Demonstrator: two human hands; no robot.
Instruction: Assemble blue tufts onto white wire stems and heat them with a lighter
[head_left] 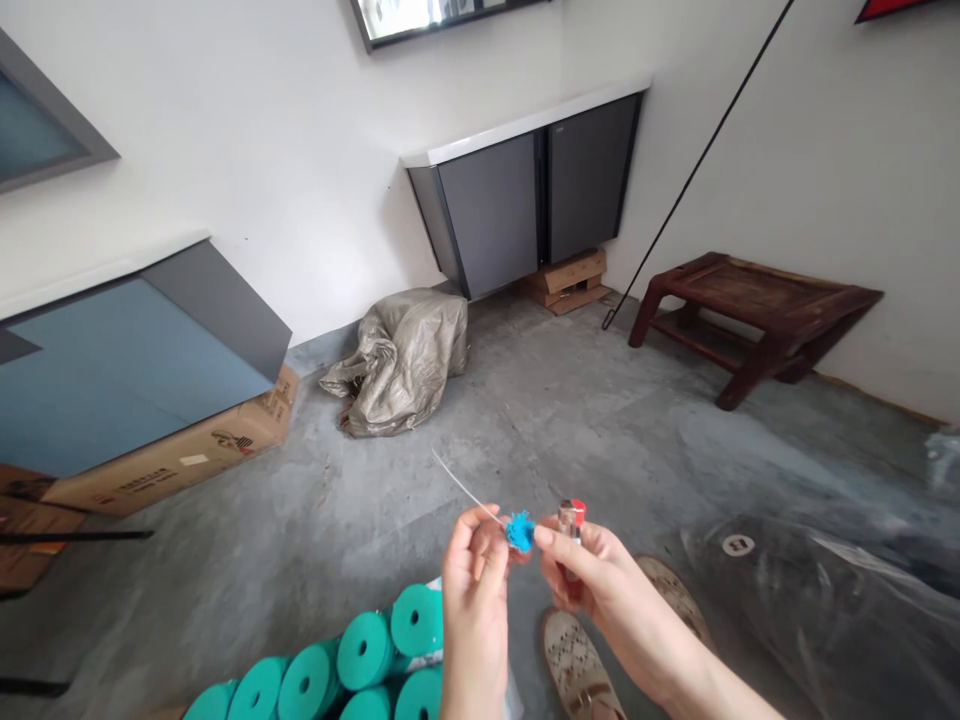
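Teal rolls (360, 660) lie low at left, above them the left hand (472, 575) pinches a small blue tuft (519, 531) on a thin white strip (465, 488), touched by the right hand (592, 580), which grips a red lighter (571, 522)

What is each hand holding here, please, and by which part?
Left hand pinches the blue tuft at its wire's base; right hand grips the red lighter around its body.

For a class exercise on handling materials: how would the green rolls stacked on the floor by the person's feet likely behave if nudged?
The green rolls are round with hollow cores, so a loose one would probably roll. They look like wound tape, likely light. Lying packed side by side, they may brace each other.
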